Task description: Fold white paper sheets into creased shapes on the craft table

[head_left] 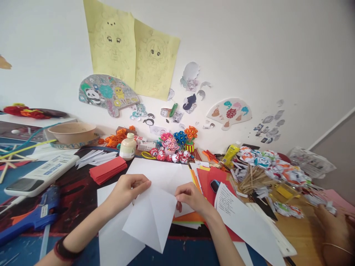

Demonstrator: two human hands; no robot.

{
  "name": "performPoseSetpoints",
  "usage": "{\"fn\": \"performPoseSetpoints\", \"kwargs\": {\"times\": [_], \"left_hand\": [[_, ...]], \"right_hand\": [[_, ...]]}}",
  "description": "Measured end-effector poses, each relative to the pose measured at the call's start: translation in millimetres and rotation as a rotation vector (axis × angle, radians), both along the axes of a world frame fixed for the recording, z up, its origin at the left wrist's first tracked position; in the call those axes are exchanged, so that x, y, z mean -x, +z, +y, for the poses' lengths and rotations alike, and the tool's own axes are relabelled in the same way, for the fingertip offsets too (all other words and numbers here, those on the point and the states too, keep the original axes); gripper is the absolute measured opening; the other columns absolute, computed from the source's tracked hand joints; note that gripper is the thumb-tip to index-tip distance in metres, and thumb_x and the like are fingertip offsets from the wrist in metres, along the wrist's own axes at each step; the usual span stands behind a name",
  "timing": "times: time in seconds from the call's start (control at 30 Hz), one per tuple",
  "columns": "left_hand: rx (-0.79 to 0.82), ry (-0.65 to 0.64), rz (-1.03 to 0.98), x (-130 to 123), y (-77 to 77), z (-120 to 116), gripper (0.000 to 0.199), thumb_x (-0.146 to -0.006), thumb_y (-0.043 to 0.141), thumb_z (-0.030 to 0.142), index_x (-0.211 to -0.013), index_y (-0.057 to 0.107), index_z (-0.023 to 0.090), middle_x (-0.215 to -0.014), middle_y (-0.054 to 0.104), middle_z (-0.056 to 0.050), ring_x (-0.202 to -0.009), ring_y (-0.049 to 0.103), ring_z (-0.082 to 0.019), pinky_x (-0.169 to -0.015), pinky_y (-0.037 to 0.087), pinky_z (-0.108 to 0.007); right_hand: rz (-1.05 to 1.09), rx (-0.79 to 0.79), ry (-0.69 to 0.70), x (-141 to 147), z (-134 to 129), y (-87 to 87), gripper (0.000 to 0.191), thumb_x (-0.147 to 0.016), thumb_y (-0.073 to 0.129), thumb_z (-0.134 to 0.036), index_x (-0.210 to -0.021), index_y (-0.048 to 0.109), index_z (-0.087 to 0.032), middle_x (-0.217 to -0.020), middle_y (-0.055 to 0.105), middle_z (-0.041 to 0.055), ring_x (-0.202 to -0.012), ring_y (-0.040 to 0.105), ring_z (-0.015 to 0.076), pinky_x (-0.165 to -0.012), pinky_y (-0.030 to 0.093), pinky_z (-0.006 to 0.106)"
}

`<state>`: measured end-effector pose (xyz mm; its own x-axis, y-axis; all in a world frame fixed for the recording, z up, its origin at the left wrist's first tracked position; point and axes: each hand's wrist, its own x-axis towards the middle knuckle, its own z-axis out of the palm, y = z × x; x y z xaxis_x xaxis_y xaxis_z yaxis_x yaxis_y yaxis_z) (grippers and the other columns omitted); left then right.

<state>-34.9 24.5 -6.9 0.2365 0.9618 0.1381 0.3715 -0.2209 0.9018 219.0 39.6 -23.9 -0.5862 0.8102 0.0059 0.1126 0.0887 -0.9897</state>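
A creased sheet of white paper hangs between my two hands, tilted above the table. My left hand pinches its upper left corner between thumb and fingers. At the right corner, my right hand grips the paper with the fingers curled. A fold line runs down the sheet toward its lower tip. Beneath it lie more white sheets, and a stack of coloured paper sits just past my right hand. A dark band circles my left wrist.
To the left are a blue glue gun, a white power strip, red paper strips and a glue bottle. Paper flowers stand at the back. On the right are thin sticks, a printed sheet and another person's hand.
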Motion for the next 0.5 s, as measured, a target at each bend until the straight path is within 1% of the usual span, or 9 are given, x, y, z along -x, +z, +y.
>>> {"fn": "performPoseSetpoints", "kwargs": {"times": [0.07, 0.1, 0.2, 0.27, 0.37, 0.43, 0.5], "left_hand": [[-0.009, 0.053, -0.059, 4.9, -0.3, 2.6, 0.036, -0.080, 0.056, 0.050, -0.069, 0.061, 0.016, -0.054, 0.044, 0.003, -0.052, 0.039, -0.011, -0.047, 0.028, -0.021], [-0.013, 0.095, -0.101, 8.2, -0.5, 4.4, 0.035, -0.080, 0.056, 0.050, -0.069, 0.061, 0.016, -0.055, 0.043, 0.004, -0.052, 0.038, -0.010, -0.048, 0.028, -0.021], [-0.008, 0.200, -0.210, 17.0, -2.3, 9.7, 0.034, -0.078, 0.059, 0.049, -0.069, 0.061, 0.016, -0.059, 0.043, 0.003, -0.054, 0.035, -0.010, -0.049, 0.027, -0.021], [0.015, 0.199, -0.242, 18.6, -5.4, 11.6, 0.034, -0.079, 0.059, 0.048, -0.068, 0.061, 0.016, -0.058, 0.042, 0.004, -0.055, 0.034, -0.010, -0.050, 0.026, -0.021], [0.049, 0.147, -0.264, 14.6, -12.0, 11.6, 0.035, -0.081, 0.057, 0.048, -0.070, 0.061, 0.015, -0.059, 0.042, 0.004, -0.055, 0.033, -0.010, -0.051, 0.025, -0.022], [0.065, 0.129, -0.271, 10.3, -15.4, 10.5, 0.036, -0.082, 0.056, 0.048, -0.072, 0.062, 0.014, -0.060, 0.043, 0.003, -0.055, 0.033, -0.010, -0.051, 0.024, -0.022], [0.077, 0.118, -0.270, 6.6, -17.2, 9.4, 0.037, -0.082, 0.056, 0.049, -0.074, 0.063, 0.014, -0.061, 0.044, 0.003, -0.055, 0.033, -0.010, -0.051, 0.024, -0.023]], "right_hand": [[0.017, -0.013, 0.000, -3.3, 1.5, 1.7, 0.018, -0.069, 0.050, -0.016, -0.055, 0.062, -0.015, -0.050, 0.059, 0.0007, -0.045, 0.053, 0.0119, -0.048, 0.042, 0.023], [0.035, -0.026, -0.024, -4.8, 2.5, 2.1, 0.020, -0.070, 0.050, -0.018, -0.054, 0.061, -0.014, -0.050, 0.058, 0.0010, -0.045, 0.053, 0.0121, -0.048, 0.042, 0.023], [0.095, -0.086, -0.157, -5.9, 5.5, 1.8, 0.022, -0.077, 0.052, -0.023, -0.060, 0.062, -0.014, -0.055, 0.059, 0.0016, -0.048, 0.055, 0.0121, -0.051, 0.043, 0.025], [0.104, -0.116, -0.204, -3.2, 6.1, 0.5, 0.020, -0.081, 0.054, -0.028, -0.071, 0.064, -0.014, -0.061, 0.060, 0.0015, -0.050, 0.055, 0.0114, -0.054, 0.044, 0.025], [0.080, -0.135, -0.176, 3.3, 4.6, -1.9, 0.020, -0.082, 0.059, -0.032, -0.090, 0.064, -0.015, -0.069, 0.062, 0.0012, -0.054, 0.055, 0.0107, -0.056, 0.045, 0.025], [0.067, -0.133, -0.163, 7.0, 3.0, -3.6, 0.025, -0.081, 0.062, -0.034, -0.097, 0.062, -0.016, -0.072, 0.062, 0.0013, -0.055, 0.055, 0.0110, -0.057, 0.046, 0.025], [0.064, -0.117, -0.153, 9.3, 1.8, -5.0, 0.030, -0.080, 0.063, -0.039, -0.100, 0.060, -0.016, -0.074, 0.063, 0.0018, -0.055, 0.055, 0.0112, -0.057, 0.047, 0.026]]}}
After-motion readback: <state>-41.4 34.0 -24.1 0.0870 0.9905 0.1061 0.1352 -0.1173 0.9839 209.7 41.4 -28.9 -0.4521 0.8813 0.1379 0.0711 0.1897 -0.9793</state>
